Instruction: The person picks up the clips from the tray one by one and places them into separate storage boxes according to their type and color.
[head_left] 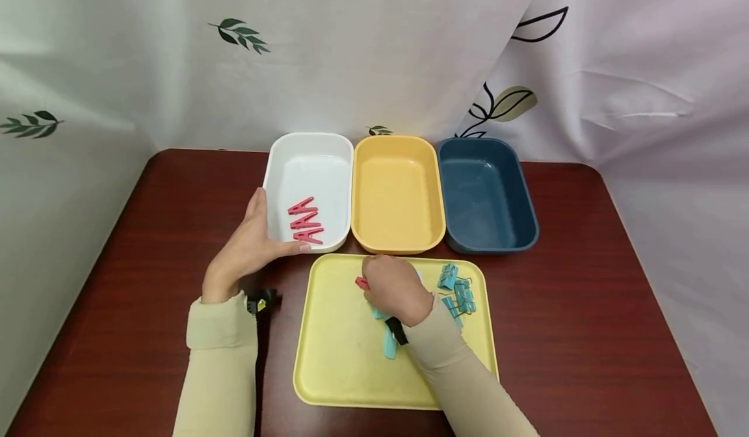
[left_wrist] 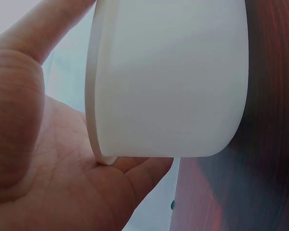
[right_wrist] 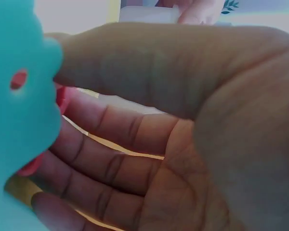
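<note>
My left hand cups the front-left corner of the white bin, thumb along the front rim and straight fingers up its left side. The left wrist view shows the flat palm against the white bin. Three red pegs lie in that bin. My right hand is knuckles up over the yellow tray, its fingers curled down round a red peg. In the right wrist view a bit of the red peg shows at the curled fingers, behind a blurred teal peg.
A yellow bin and a dark blue bin stand in a row right of the white one. Teal binder clips are heaped at the tray's right side. A teal peg lies under my right wrist. Curtains hang behind the dark wooden table.
</note>
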A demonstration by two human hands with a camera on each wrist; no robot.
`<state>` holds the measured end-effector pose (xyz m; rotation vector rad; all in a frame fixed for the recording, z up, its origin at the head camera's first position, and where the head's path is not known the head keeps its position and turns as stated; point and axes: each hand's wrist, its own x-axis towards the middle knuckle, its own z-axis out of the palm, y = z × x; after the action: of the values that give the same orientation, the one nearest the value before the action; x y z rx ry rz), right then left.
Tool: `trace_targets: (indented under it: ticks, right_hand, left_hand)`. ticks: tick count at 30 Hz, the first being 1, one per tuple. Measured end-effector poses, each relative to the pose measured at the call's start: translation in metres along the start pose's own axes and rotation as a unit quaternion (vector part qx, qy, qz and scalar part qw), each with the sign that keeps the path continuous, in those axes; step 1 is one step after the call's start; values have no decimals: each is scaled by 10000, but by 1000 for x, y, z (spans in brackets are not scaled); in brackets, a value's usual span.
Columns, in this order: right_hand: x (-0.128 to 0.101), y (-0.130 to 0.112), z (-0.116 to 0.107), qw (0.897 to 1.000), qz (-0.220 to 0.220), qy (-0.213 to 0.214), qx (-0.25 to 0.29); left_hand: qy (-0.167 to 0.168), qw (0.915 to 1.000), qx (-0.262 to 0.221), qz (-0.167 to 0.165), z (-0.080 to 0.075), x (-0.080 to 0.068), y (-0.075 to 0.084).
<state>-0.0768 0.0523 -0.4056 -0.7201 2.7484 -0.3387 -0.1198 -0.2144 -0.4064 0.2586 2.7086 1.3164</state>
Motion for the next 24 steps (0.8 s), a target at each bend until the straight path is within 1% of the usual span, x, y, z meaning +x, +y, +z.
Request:
trace_targets:
  ticks: [5,7,13,19,24]
  right_hand:
    - [-1,-1,0,9998,2,91,170]
    - [-1,-1,-1,9995,-14,144,277]
    - [0,-1,-3,9977,-352,372,434]
    - [-1,-3,-6,9941,-721,385,712]
    - [-2,-4,-5,9909,-924,423,884]
  left_hand:
    - [-105,9997,82,-182,0,-2,1]
    - [-103,9997,73,-198,-1,-2,1]
    - [-96,9996,77,-241,-1,-1,0]
    - [-72,9997,100,-188,-1,-1,1]
    - [16,10000,20,4,1,0,0]
